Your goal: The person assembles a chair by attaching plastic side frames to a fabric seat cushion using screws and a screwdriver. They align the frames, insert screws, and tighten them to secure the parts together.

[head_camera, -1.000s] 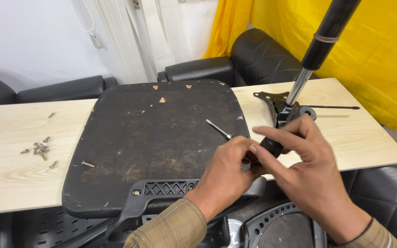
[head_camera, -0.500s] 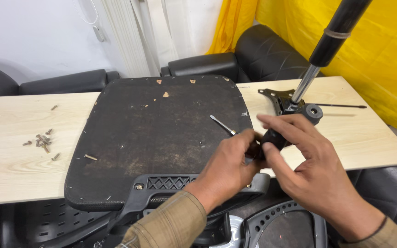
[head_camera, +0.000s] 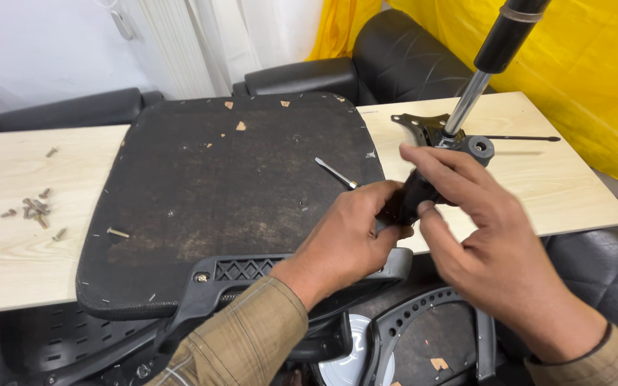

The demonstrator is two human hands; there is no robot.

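An upturned black chair seat [head_camera: 230,193] lies on a light wooden table [head_camera: 8,243]. At the seat's right edge my left hand [head_camera: 355,229] and my right hand [head_camera: 466,221] both close around a black knob-like part [head_camera: 413,196] of the chair's metal mechanism [head_camera: 430,132]. A gas lift cylinder [head_camera: 498,50] rises from that mechanism, tilted up to the right. A thin metal tool [head_camera: 335,172] rests on the seat just beyond my left fingers.
Several loose bolts [head_camera: 33,211] lie on the table at the left, one more bolt [head_camera: 117,233] on the seat. A thin black rod [head_camera: 520,138] lies at the right. Black plastic chair parts [head_camera: 409,336] sit below. Black sofa [head_camera: 366,68] and yellow cloth [head_camera: 581,78] stand behind.
Both hands have stayed on the black part, shifting their fingers around it slightly. The view has moved a little; nothing else on the table has changed place.
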